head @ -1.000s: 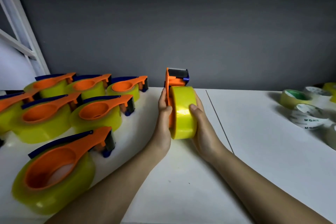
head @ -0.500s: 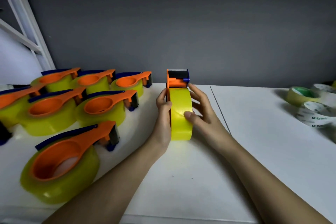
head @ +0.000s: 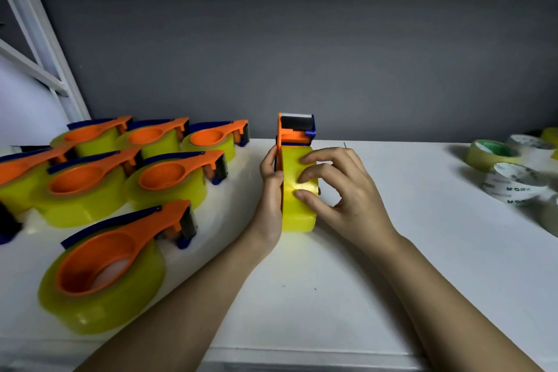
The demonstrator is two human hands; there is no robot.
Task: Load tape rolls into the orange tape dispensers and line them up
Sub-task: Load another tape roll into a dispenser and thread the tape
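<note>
An orange tape dispenser (head: 294,133) stands on edge near the middle of the white surface (head: 392,251), its toothed cutter end pointing up and away toward the grey wall (head: 302,39); a yellow tape roll (head: 297,205) sits in it, also on edge, its lower rim touching the surface. The left hand (head: 270,190) holds the dispenser's left side, thumb curled onto the roll's near edge, so this grip is closed around the dispenser and roll; the right hand (head: 341,187) lies against the right side, its fingertips (head: 302,181) pressing on the roll's outer band while the thumb stays off to the right, fingers bent but not wrapped round anything.

To the left, loaded dispensers (head: 169,178) lie flat in rows, each orange handle across a yellow roll; the nearest one (head: 105,266) lies alone toward the front edge, with two in the row behind it and three more in the back row by the wall, and part of another at the left border. At the far right, well apart from the hands, loose tape rolls (head: 510,184) lie flat, one with a green core (head: 492,154) and one white with printed lettering.
</note>
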